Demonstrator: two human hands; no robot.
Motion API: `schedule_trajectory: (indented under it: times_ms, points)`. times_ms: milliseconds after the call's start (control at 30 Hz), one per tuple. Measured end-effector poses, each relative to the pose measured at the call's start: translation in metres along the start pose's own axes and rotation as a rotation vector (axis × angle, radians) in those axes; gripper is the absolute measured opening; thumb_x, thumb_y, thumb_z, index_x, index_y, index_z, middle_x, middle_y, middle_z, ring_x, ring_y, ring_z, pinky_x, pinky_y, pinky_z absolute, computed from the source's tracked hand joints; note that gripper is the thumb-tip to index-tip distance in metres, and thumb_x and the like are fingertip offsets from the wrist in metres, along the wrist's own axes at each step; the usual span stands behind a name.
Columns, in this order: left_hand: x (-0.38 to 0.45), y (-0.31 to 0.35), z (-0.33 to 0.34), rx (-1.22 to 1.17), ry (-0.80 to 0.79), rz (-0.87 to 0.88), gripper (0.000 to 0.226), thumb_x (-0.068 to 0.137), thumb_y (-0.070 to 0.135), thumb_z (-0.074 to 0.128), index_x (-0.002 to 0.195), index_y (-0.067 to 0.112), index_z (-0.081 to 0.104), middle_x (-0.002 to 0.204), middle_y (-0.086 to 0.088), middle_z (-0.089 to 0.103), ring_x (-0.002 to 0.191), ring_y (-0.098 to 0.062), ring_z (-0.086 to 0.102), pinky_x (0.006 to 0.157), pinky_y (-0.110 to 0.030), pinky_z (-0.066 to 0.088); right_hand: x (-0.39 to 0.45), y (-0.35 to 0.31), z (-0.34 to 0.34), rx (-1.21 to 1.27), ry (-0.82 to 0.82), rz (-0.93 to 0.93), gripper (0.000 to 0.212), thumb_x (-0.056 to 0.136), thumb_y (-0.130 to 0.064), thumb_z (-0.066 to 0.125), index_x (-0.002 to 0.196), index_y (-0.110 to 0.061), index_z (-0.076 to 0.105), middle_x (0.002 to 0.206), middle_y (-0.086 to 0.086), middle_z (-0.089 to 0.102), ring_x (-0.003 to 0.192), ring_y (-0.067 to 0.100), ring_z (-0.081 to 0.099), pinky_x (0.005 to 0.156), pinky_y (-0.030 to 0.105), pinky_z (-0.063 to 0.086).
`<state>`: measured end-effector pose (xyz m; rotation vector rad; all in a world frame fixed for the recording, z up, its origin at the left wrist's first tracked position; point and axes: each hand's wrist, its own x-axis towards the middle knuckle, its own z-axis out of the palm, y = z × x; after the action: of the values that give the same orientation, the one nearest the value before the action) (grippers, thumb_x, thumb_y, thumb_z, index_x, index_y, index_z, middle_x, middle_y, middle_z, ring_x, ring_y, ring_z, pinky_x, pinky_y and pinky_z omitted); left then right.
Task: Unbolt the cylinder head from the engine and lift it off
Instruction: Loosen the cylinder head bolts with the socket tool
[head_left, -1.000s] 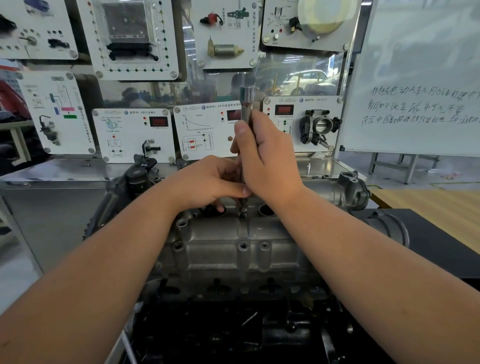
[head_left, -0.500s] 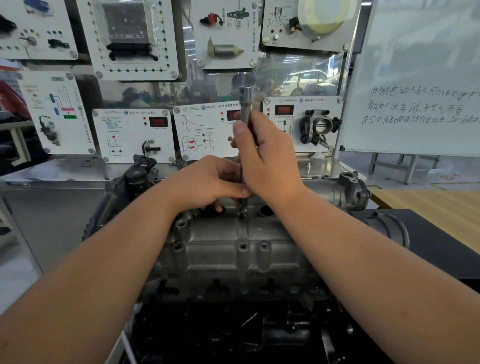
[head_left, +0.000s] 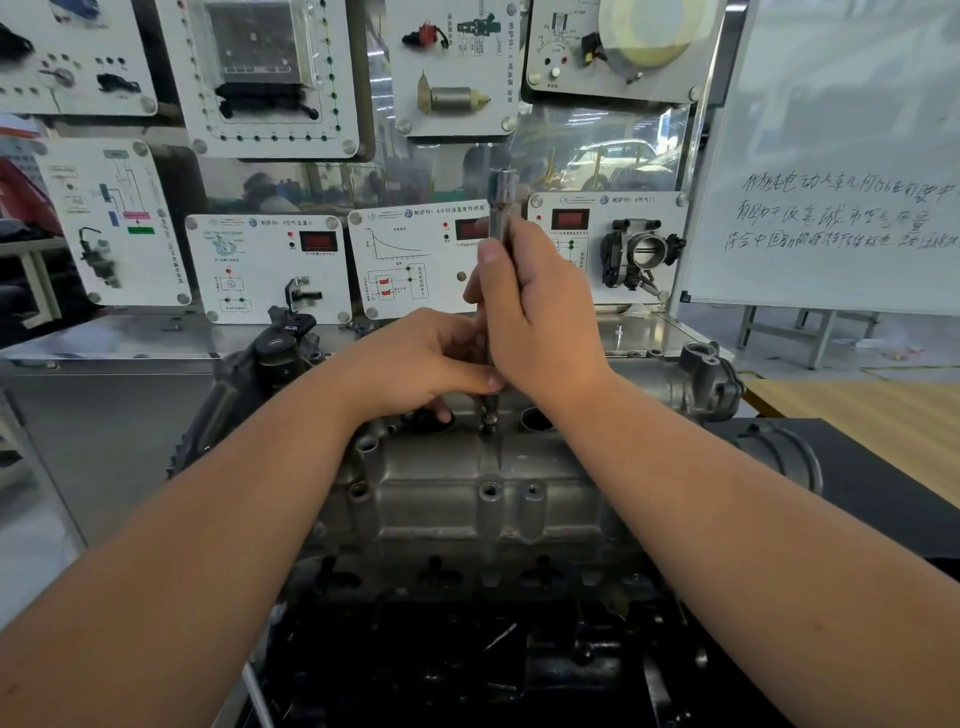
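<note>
hands (head_left: 488, 338) unmoved on socket extension (head_left: 503, 208)

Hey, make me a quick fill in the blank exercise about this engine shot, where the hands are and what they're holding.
1. The right hand grips a long socket tool that stands ____.
2. The tool's lower tip meets a bolt on top of the ____.
3. The left hand pinches the tool ____ the right hand.
4. The board with handwriting stands to the person's ____.

Missing words: upright; cylinder head; below; right
</note>
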<state>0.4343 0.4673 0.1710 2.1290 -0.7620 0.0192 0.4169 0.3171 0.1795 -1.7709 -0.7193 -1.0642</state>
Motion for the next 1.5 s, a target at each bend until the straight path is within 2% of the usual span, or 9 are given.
schedule_trajectory:
  times_ms: [200,467,667,800,933,1100,1200,1367,1500]
  points:
    - [-0.0012,0.0001,-0.0001,-0.007,0.014,0.002,0.011,0.089,0.018,0.077,0.100,0.020,0.074,0.088,0.006,0.077,0.075,-0.003,0.071,0.057,-0.026,0.056,-0.0013,-0.0011,-0.0007,0.022,-0.014,0.029,0.035,0.102,-0.029,0.054,0.130,-0.009,0.048,0.071,0.007,0.068,0.064,0.019,0.066,0.060,0.043,0.051]
    - [-0.0001,-0.0002,0.0001,-0.020,-0.009,0.007,0.016,0.092,0.012,0.073,0.104,0.022,0.073,0.097,0.009,0.078,0.082,-0.003,0.072,0.060,-0.026,0.057,0.0009,0.0022,-0.0005,0.015,0.000,0.032,0.023,0.104,-0.022,0.040,0.097,-0.006,0.054,0.073,0.000,0.066,0.058,0.010,0.061,0.057,0.038,0.051]
    - [0.0002,-0.0013,-0.0008,-0.018,0.015,0.009,0.012,0.088,0.016,0.078,0.098,0.019,0.074,0.089,-0.002,0.076,0.070,-0.004,0.070,0.058,-0.028,0.057,-0.0016,-0.0015,-0.0015,0.028,-0.005,0.036,0.036,0.102,-0.031,0.054,0.129,-0.008,0.048,0.069,0.005,0.067,0.061,0.016,0.064,0.058,0.040,0.051]
    - [0.0016,-0.0023,-0.0004,-0.004,0.010,0.008,0.015,0.089,0.016,0.077,0.102,0.019,0.073,0.094,-0.002,0.076,0.077,-0.005,0.072,0.059,-0.029,0.058,-0.0006,-0.0004,-0.0016,0.012,0.003,0.009,0.023,0.104,-0.025,0.050,0.110,-0.003,0.056,0.074,0.008,0.067,0.064,0.020,0.064,0.060,0.043,0.049]
    - [0.0015,-0.0028,-0.0007,-0.011,-0.010,-0.001,0.015,0.091,0.013,0.074,0.105,0.017,0.074,0.099,-0.002,0.077,0.082,-0.007,0.071,0.063,-0.028,0.058,0.0002,0.0019,-0.0006,0.013,0.018,0.016,0.028,0.104,-0.024,0.040,0.095,-0.001,0.054,0.073,0.004,0.067,0.056,0.008,0.059,0.055,0.032,0.048]
    - [0.0004,-0.0011,-0.0008,-0.012,0.015,0.016,0.010,0.088,0.015,0.078,0.096,0.019,0.075,0.089,-0.004,0.076,0.069,-0.002,0.069,0.059,-0.025,0.056,-0.0009,-0.0007,-0.0018,0.026,0.000,0.028,0.041,0.101,-0.030,0.054,0.133,-0.006,0.047,0.067,0.003,0.066,0.060,0.013,0.063,0.056,0.035,0.050]
    - [0.0009,-0.0012,-0.0004,-0.014,0.017,0.014,0.012,0.086,0.018,0.080,0.095,0.022,0.074,0.089,0.001,0.077,0.072,-0.003,0.071,0.057,-0.024,0.055,-0.0011,-0.0020,-0.0010,-0.006,0.012,-0.017,0.031,0.100,-0.024,0.058,0.124,-0.005,0.052,0.064,0.004,0.064,0.060,0.016,0.062,0.057,0.036,0.047]
    - [0.0019,-0.0034,-0.0006,-0.020,-0.009,0.012,0.016,0.090,0.014,0.076,0.103,0.023,0.074,0.099,0.001,0.077,0.082,-0.006,0.072,0.061,-0.027,0.058,-0.0005,0.0008,-0.0026,-0.011,0.016,0.018,0.029,0.102,-0.021,0.040,0.116,0.000,0.054,0.070,0.010,0.068,0.056,0.023,0.063,0.054,0.046,0.049]
    - [0.0015,-0.0035,-0.0009,-0.031,-0.006,0.014,0.016,0.087,0.017,0.078,0.102,0.019,0.074,0.094,-0.005,0.076,0.074,-0.006,0.071,0.056,-0.026,0.055,-0.0007,-0.0008,-0.0028,0.012,0.014,0.023,0.037,0.103,-0.027,0.048,0.128,-0.002,0.052,0.070,0.005,0.069,0.058,0.017,0.065,0.055,0.043,0.052]
